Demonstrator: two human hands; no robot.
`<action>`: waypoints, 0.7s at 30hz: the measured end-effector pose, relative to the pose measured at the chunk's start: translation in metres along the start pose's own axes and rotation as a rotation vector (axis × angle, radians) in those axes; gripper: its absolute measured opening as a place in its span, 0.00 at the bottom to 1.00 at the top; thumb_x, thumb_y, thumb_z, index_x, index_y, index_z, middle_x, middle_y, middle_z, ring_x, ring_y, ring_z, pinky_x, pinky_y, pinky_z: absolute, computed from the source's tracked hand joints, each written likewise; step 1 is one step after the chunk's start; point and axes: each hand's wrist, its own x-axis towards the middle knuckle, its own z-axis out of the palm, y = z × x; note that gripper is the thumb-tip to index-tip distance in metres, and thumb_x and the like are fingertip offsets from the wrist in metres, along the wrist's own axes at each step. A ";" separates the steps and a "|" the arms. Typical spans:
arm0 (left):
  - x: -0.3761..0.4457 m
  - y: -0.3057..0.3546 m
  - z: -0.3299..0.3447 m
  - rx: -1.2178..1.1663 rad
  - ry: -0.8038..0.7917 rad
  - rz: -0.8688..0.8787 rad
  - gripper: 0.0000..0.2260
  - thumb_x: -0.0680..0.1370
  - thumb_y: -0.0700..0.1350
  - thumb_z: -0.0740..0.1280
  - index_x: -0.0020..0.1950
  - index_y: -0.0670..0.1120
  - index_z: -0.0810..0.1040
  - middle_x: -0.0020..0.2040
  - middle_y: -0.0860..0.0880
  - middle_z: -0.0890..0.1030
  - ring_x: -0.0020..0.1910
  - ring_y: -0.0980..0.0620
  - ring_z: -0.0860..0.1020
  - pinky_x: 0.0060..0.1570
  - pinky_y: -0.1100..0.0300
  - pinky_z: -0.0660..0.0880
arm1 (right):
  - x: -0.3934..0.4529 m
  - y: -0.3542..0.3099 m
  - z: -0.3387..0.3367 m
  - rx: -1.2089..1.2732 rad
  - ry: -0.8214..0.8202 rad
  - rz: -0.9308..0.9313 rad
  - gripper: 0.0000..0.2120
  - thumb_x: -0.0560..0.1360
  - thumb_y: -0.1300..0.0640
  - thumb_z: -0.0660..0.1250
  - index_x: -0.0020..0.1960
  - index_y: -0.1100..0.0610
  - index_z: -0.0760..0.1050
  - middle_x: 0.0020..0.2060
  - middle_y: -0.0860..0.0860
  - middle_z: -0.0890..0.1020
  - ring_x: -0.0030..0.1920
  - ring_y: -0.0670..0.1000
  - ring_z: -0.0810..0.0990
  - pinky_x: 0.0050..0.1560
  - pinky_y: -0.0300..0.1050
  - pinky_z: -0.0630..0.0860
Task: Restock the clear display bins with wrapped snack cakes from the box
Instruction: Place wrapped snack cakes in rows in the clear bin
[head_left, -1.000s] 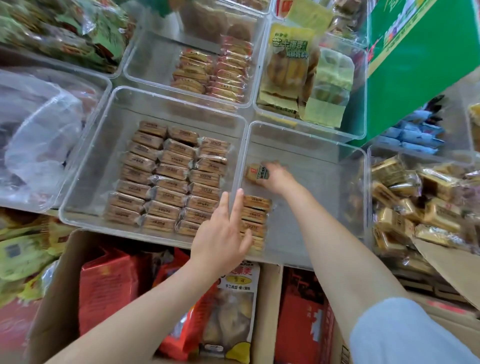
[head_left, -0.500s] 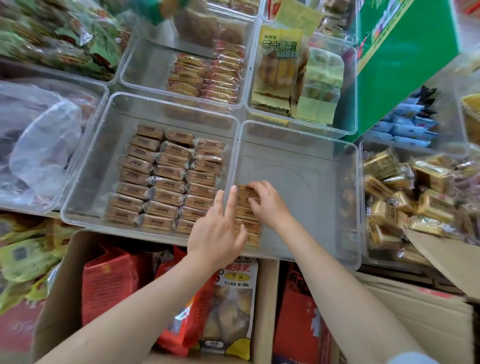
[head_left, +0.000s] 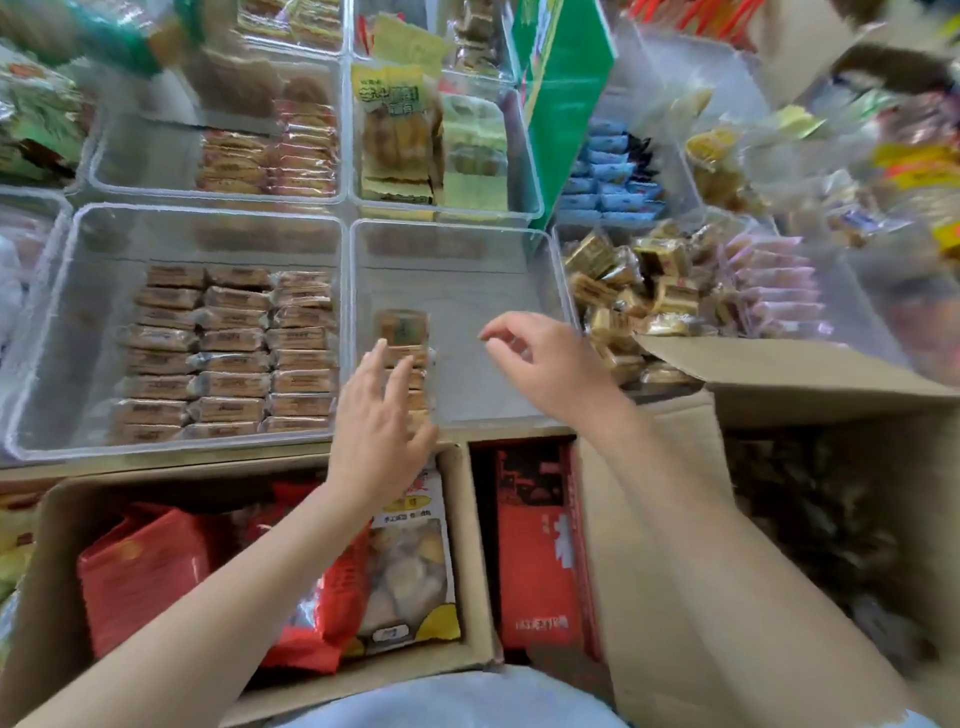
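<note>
Head view, and both hands are over the near-right clear bin (head_left: 540, 260). The left hand (head_left: 382, 421) lies flat, fingers straight, against the short column of wrapped snack cakes (head_left: 402, 338) at the bin's nine o'clock wall, probably bracing it so the row stands tidy. The right hand (head_left: 550, 364) hangs at three o'clock of that column, fingers loosely curled, holding nothing, clear of the cakes. Only one row stands here, so most of this bin's floor is bare; the job looks barely begun in it. At nine o'clock, the neighbouring bin (head_left: 78, 312) carries three neat rows, likely the pattern to match. The open cardboard box (head_left: 675, 519) sits at five o'clock, flap up; its contents are blurred, so I cannot tell them.
</note>
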 end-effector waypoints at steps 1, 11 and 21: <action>-0.009 0.018 0.006 -0.060 -0.021 0.043 0.30 0.76 0.50 0.68 0.76 0.43 0.67 0.80 0.39 0.59 0.77 0.38 0.60 0.74 0.44 0.60 | -0.029 -0.001 -0.022 0.002 0.079 -0.012 0.07 0.80 0.59 0.65 0.53 0.56 0.82 0.43 0.47 0.82 0.40 0.43 0.77 0.43 0.35 0.72; -0.109 0.211 0.060 -0.654 -0.315 0.138 0.33 0.79 0.59 0.66 0.80 0.61 0.54 0.78 0.58 0.58 0.75 0.58 0.61 0.72 0.56 0.64 | -0.199 0.110 -0.124 -0.131 0.089 0.272 0.08 0.81 0.55 0.63 0.52 0.52 0.81 0.43 0.45 0.82 0.43 0.45 0.78 0.44 0.44 0.74; -0.136 0.263 0.102 -0.831 -0.108 -0.087 0.36 0.72 0.52 0.66 0.77 0.71 0.58 0.76 0.65 0.64 0.73 0.62 0.66 0.66 0.46 0.75 | -0.191 0.227 -0.085 -0.371 -0.424 0.277 0.08 0.80 0.55 0.63 0.56 0.51 0.80 0.51 0.53 0.82 0.51 0.56 0.81 0.51 0.49 0.79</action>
